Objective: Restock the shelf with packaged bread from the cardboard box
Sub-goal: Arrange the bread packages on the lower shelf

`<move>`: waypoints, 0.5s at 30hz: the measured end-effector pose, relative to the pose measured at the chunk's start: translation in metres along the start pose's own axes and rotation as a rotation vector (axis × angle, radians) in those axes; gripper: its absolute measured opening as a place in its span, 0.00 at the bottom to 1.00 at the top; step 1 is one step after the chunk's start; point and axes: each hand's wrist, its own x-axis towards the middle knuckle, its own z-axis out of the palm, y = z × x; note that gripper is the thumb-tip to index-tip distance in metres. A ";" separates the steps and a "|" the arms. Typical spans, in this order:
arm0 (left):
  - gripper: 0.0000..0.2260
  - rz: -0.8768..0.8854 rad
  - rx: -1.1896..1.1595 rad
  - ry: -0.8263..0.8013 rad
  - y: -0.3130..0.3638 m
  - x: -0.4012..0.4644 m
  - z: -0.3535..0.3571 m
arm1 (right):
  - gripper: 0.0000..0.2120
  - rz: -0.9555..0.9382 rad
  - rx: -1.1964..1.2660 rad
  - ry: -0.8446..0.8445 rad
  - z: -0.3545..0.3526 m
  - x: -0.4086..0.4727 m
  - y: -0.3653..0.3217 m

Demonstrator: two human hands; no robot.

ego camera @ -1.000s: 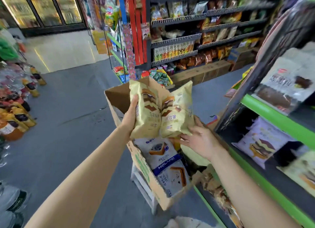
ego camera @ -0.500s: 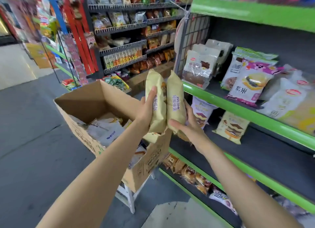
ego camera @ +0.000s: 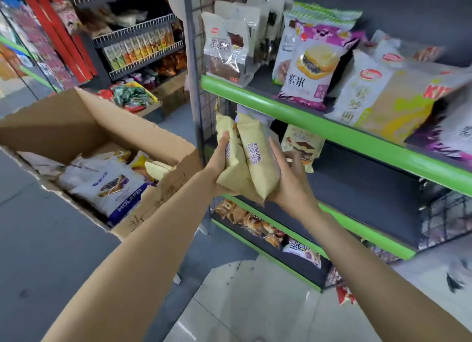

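Left hand (ego camera: pixel 219 160) and right hand (ego camera: pixel 288 180) clasp two yellow bread packets (ego camera: pixel 250 163) upright between them, steadying both for the green shelf (ego camera: pixel 370 229) at three o'clock.

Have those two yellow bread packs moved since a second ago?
Yes. The two yellow packs, held between the left hand and right hand, have left the cardboard box and gone right, toward the green-edged shelf.

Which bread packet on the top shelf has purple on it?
The packet with the round bun picture and purple flowers. Its neighbours are clear-and-brown, green-topped or yellow-green.
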 end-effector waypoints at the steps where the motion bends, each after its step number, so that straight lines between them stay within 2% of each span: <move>1: 0.27 -0.025 -0.012 -0.010 -0.007 0.004 0.001 | 0.55 0.007 0.062 0.035 0.002 -0.001 0.010; 4: 0.31 -0.122 -0.003 0.031 -0.021 0.010 0.001 | 0.41 0.174 0.316 0.062 -0.002 -0.005 0.020; 8: 0.37 -0.230 0.014 0.134 -0.040 0.018 0.003 | 0.20 0.261 0.422 0.093 -0.004 -0.004 0.029; 12: 0.34 -0.213 0.005 0.187 -0.050 0.029 0.006 | 0.16 0.365 0.447 0.088 -0.006 0.008 0.045; 15: 0.36 -0.198 0.032 0.153 -0.049 0.038 0.005 | 0.13 0.376 0.274 0.056 -0.011 0.021 0.063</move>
